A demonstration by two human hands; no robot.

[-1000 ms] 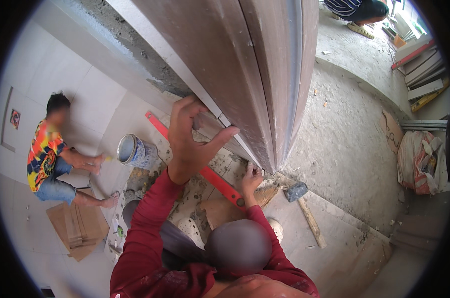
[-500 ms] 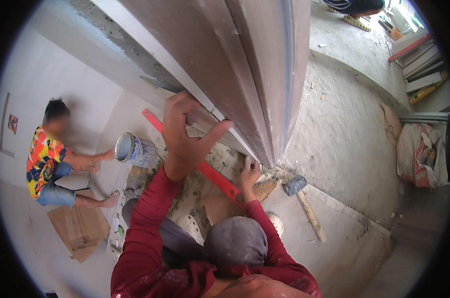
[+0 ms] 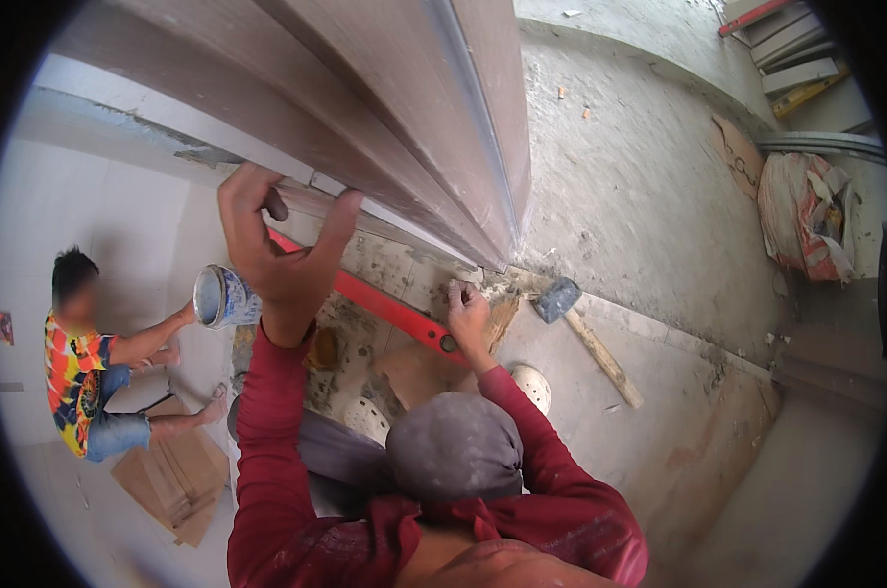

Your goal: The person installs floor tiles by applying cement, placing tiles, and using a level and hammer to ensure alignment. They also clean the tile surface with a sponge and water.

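My left hand [image 3: 285, 257] curves round the edge of a narrow, upright strip [image 3: 404, 236], thumb on one side and fingers on the other. The strip stands against the brown grooved door frame [image 3: 384, 108]. At its lower end, my right hand [image 3: 470, 316] has its fingertips pinched together; what lies between them is too small to make out. A red spirit level [image 3: 389, 308] lies slantwise below both hands, one end near my right wrist. Just right of that hand, a rubber mallet [image 3: 561, 298] with a wooden handle rests on the floor.
At the left a person in a bright patterned shirt [image 3: 71, 377] crouches, a hand at a paint-stained bucket [image 3: 230, 296]. Flattened cardboard [image 3: 174, 480] lies beside them. A woven sack [image 3: 804, 216] and stacked boards [image 3: 796, 73] stand at the right. Rough concrete floor [image 3: 639, 186] extends beyond the frame.
The view has shifted, so the frame appears further left. My left hand keeps its hold on the strip; my right hand stays near its lower end. The crouching person's arm is now stretched towards the bucket.
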